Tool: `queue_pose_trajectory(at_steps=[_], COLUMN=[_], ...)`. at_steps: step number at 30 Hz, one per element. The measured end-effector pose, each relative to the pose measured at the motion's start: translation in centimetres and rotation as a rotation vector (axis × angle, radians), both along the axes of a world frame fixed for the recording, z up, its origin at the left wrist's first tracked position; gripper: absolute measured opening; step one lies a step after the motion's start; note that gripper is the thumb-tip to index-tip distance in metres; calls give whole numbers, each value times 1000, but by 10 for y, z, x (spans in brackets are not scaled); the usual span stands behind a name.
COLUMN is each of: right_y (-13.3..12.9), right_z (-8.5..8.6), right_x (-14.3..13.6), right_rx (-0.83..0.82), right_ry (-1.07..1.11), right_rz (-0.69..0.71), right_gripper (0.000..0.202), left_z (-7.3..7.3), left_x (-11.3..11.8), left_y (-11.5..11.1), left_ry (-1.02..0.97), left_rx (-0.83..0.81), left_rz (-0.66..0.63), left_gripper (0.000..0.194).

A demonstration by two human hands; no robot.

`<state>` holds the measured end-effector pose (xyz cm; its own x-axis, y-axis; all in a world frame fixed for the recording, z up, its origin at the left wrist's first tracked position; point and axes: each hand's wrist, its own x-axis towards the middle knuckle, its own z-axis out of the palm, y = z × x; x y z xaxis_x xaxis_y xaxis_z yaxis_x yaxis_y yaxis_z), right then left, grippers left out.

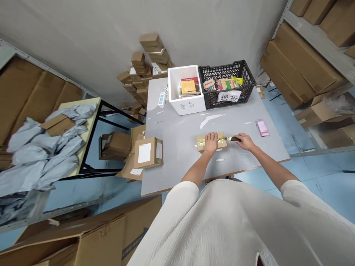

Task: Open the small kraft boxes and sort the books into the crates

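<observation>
Storeroom, pale wall (210, 29), blue floor (307, 171); grey-topped bench (177, 140) in the middle. Small taped carton (222, 145) lies near the bench's front edge, shiny tape along its top. Left hand (211, 141) laid on it, fingers extended over the top, not curled round anything. Right hand (245, 141) just off the carton's right end, fingers closed round the black-and-yellow handle of a utility knife (235, 139); blade points left to the taped top, depth of cut not discernible. Behind: white foam box (188, 105) and black plastic crate (226, 100), side by side, both holding books. Power strip (161, 99) left of the foam box. Labelled carton (149, 152) at bench's left edge.
</observation>
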<state>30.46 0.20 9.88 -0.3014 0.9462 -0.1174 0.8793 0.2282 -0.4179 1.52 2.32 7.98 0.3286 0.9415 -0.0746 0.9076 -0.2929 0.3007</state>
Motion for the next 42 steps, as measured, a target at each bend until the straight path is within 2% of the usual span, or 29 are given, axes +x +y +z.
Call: queue_pose_trajectory(at_steps=[10, 27, 29, 32, 35, 38, 42], right_y=[13, 15, 16, 20, 22, 20, 11], right_z=[2, -4, -5, -3, -2, -8, -28], right_x=[14, 4, 12, 32, 46, 44, 32], right_rx=[-31, -51, -26, 46, -4, -51, -99], right_ry=[71, 186, 195, 183, 114, 118, 77], right_rz=[52, 96, 49, -106, -114, -220, -331], right_gripper=[44, 42, 43, 46, 44, 46, 42], left_z=[0, 0, 1, 3, 4, 4, 3], left_x=[-2, -6, -7, -6, -5, -4, -3], left_y=[-3, -10, -10, -11, -12, -14, -18], left_ry=[-23, 21, 29, 21, -4, -36, -60], left_rx=[-2, 54, 49, 38, 22, 18, 6], left_rz=[3, -23, -21, -30, -11, 1, 16], left_gripper=[61, 58, 58, 57, 58, 60, 65])
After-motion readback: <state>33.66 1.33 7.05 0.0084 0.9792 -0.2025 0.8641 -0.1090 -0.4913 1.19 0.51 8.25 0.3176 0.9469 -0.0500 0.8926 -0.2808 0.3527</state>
